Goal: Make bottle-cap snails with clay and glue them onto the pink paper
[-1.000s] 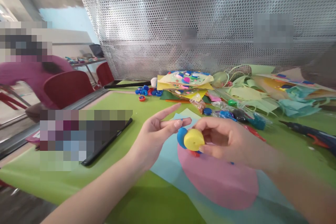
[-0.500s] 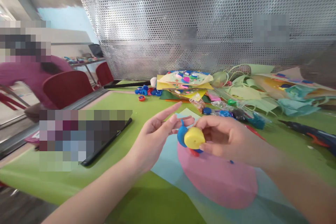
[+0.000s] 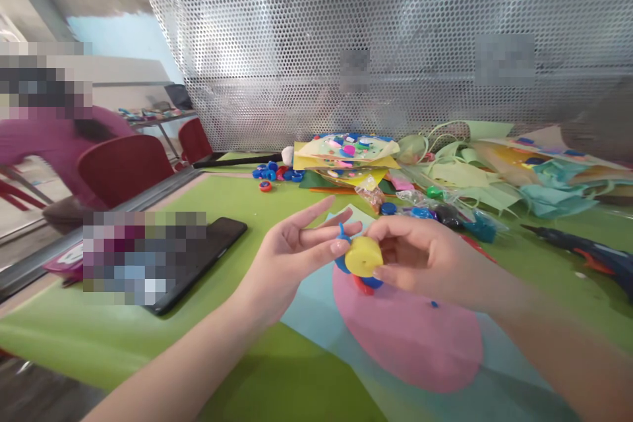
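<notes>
My right hand (image 3: 428,257) grips a yellow bottle cap (image 3: 364,258) between thumb and fingers, above a pink paper oval (image 3: 420,349). Against its left side is a rounded blue piece (image 3: 342,264) with a thin blue loop or tip sticking up. My left hand (image 3: 301,244) has its thumb on the blue piece and some fingers behind it, while the index finger stretches out. Just below the yellow cap show a red piece (image 3: 363,286) and another blue piece (image 3: 374,282); whether they are joined to it I cannot tell. A tiny blue bit (image 3: 434,304) lies on the oval.
A smartphone (image 3: 217,244) and a magenta pouch (image 3: 64,264) lie left. Blue and red caps (image 3: 271,173), decorated paper pieces (image 3: 349,148) and green paper (image 3: 462,168) sit behind; a glue gun (image 3: 588,254) lies right. A perforated metal panel (image 3: 395,26) stands beyond. Someone in pink is far left.
My left thumb has moved right and down onto the blue piece, covering part of it. The yellow cap has tilted slightly in my right hand.
</notes>
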`<state>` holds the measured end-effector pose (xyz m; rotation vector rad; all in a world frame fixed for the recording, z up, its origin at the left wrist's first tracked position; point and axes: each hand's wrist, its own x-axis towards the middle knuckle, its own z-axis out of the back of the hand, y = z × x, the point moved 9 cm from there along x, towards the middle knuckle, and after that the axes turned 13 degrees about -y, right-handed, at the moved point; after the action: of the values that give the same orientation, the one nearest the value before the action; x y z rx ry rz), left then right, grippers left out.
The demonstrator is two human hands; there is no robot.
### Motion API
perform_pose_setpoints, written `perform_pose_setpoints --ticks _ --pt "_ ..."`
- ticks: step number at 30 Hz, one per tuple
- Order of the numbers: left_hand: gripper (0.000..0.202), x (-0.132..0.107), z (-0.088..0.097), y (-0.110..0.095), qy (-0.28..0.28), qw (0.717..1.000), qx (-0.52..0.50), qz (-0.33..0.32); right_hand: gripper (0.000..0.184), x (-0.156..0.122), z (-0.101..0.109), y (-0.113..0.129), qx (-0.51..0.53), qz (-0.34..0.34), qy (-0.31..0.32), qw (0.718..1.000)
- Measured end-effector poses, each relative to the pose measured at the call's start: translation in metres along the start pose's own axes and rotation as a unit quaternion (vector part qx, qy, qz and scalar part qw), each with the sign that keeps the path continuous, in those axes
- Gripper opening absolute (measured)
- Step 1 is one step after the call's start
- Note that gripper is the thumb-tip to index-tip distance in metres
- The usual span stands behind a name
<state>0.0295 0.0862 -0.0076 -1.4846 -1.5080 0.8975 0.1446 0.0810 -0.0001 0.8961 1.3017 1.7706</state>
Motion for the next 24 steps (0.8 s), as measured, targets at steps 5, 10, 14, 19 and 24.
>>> perform_pose_setpoints --ticks 5,10,14,19,24 --pt "0.052 0.0 0.005 -0.001 -0.032 0.999 0.025 -0.007 0.011 0.001 0.003 -0.004 0.003 -0.009 -0.008 1.0" --pt "0.047 -0.001 0.005 -0.008 -0.041 0.993 0.094 -0.057 0.013 0.005 0.005 -0.005 0.005 -0.007 -0.024 1.0" --pt "0.058 0.0 0.003 -0.022 -0.028 0.976 0.148 -0.158 0.011 0.007 0.016 0.002 0.002 0.006 -0.059 0.998" --pt "0.04 -0.01 0.002 -0.037 -0.095 0.854 0.355 -0.368 0.01 -0.002 0.057 0.013 -0.137 0.087 -0.179 0.97" --pt "0.011 -0.052 -0.073 0.011 0.188 0.669 0.499 -0.517 0.013 -0.012 0.095 0.018 -0.267 0.167 -0.286 0.905"
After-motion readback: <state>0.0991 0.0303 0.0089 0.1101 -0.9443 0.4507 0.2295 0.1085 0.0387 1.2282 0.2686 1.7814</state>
